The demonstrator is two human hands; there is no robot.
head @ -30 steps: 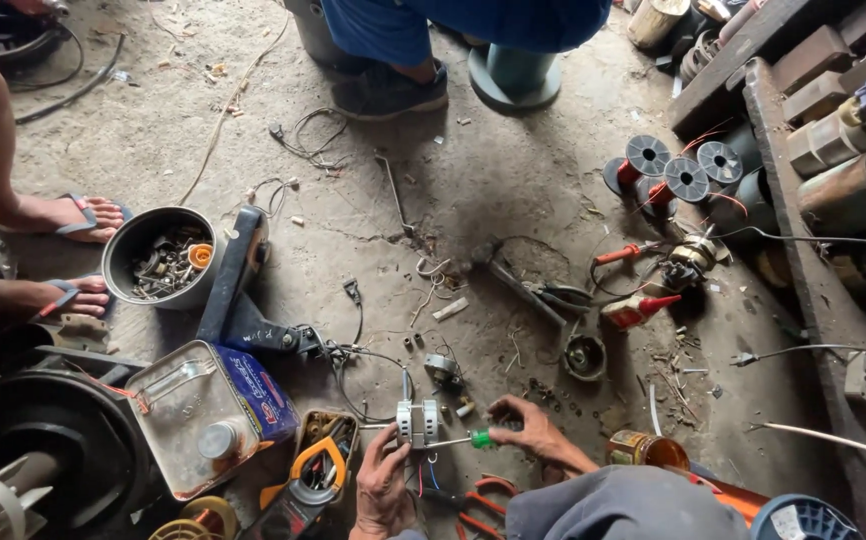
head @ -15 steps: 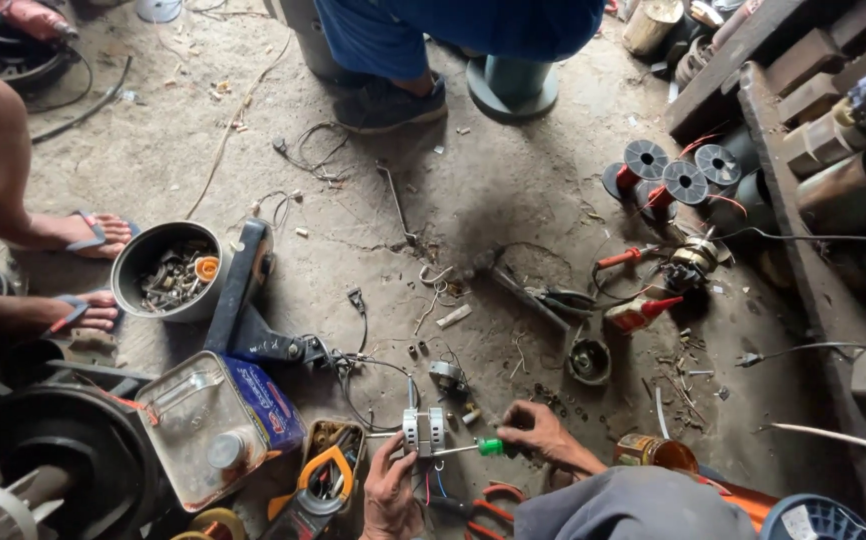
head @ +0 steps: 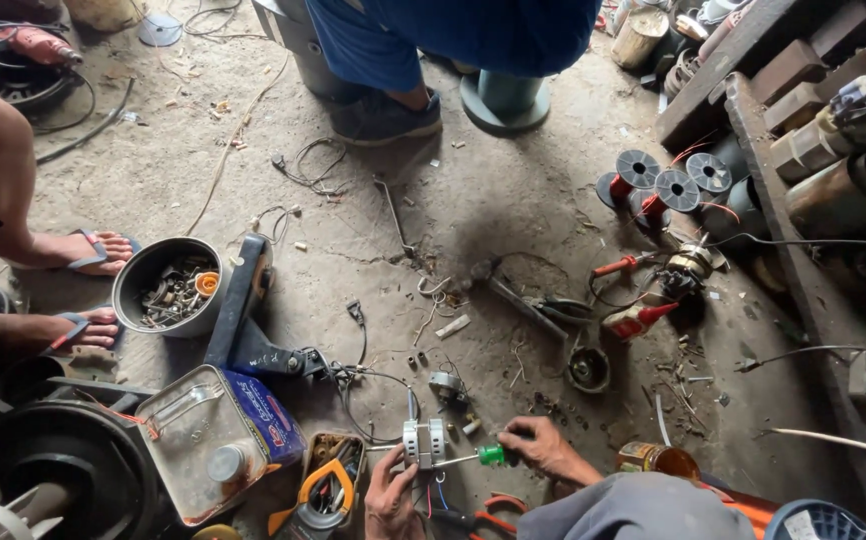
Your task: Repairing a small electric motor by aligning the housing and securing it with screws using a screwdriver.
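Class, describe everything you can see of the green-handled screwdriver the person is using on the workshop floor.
The screwdriver has a short, bright green handle, apparently plastic, and a thin silvery metal shaft. It lies nearly level, just above the dusty concrete floor, handle to the right. The right hand grips the handle. The shaft's tip reaches the side of a small pale metal part, which the left hand steadies from below. The tip itself is too small to make out.

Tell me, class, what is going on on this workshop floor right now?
A person sits over the dirt floor. Their left hand steadies a small white motor part, while the right hand drives a green-handled screwdriver into its side. A round tin of scrap hardware, an open metal box and wire spools lie around. Two other people are close by.
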